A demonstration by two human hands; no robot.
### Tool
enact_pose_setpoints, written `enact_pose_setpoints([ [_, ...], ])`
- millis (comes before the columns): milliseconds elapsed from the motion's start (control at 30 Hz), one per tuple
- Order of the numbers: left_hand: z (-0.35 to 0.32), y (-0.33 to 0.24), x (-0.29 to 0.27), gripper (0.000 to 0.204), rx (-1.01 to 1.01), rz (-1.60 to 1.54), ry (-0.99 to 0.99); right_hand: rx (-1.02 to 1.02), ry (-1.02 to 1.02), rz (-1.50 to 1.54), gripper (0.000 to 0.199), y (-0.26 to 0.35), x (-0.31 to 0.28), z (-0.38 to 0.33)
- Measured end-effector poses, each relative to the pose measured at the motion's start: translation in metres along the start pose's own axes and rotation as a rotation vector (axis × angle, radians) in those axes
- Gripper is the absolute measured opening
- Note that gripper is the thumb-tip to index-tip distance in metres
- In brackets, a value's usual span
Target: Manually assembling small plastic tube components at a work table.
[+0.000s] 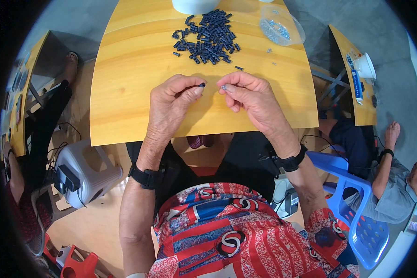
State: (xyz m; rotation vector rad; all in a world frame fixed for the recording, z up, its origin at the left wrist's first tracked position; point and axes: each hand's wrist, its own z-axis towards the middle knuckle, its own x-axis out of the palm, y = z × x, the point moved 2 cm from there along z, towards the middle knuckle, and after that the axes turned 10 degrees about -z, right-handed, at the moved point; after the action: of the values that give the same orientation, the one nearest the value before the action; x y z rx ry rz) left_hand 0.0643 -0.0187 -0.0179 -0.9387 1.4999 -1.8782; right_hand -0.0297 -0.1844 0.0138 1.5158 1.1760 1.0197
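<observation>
Over the near half of the wooden table, my left hand pinches a small black plastic part between thumb and forefinger. A short gap to its right, my right hand is closed on a tiny silvery metal piece at its fingertips; its exact kind is too small to make out. Beyond both hands lies a loose pile of short black plastic parts. One stray black part rests just past my right fingers. A clear plastic tub at the far right holds many small silvery pieces.
A white container stands at the table's far edge. Several loose silvery bits lie near the tub. A grey-white stool is at left, a blue chair at right. People sit at side tables on both sides.
</observation>
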Motion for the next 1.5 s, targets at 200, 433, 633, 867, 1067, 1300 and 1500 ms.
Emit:
enact_pose_setpoints([
  [200,-0.002,-0.003,0.002,0.013,-0.035,-0.080,0.022,-0.096,-0.029,-0.158,0.019,0.008,0.012,0.002],
  [433,-0.003,0.000,0.002,0.013,-0.046,-0.130,0.030,-0.201,-0.102,-0.354,0.024,0.013,0.020,0.007],
  [633,-0.002,0.002,0.001,0.014,-0.011,-0.074,0.047,-0.220,-0.115,-0.475,0.024,0.013,0.023,0.012],
  [867,-0.001,0.003,0.001,0.012,0.043,0.000,0.060,-0.308,-0.135,-0.670,0.025,0.013,0.023,0.016],
  [1067,-0.001,0.004,0.001,0.011,0.045,0.040,0.040,-0.443,-0.167,-0.936,0.024,0.021,0.031,0.018],
  [1300,-0.001,0.005,0.001,0.011,-0.060,-0.121,-0.052,-0.531,-0.232,-0.951,0.020,0.022,0.034,0.020],
  [1500,-0.001,0.004,0.001,0.011,-0.103,-0.186,-0.098,-0.413,-0.313,-0.771,0.012,0.016,0.024,0.011],
])
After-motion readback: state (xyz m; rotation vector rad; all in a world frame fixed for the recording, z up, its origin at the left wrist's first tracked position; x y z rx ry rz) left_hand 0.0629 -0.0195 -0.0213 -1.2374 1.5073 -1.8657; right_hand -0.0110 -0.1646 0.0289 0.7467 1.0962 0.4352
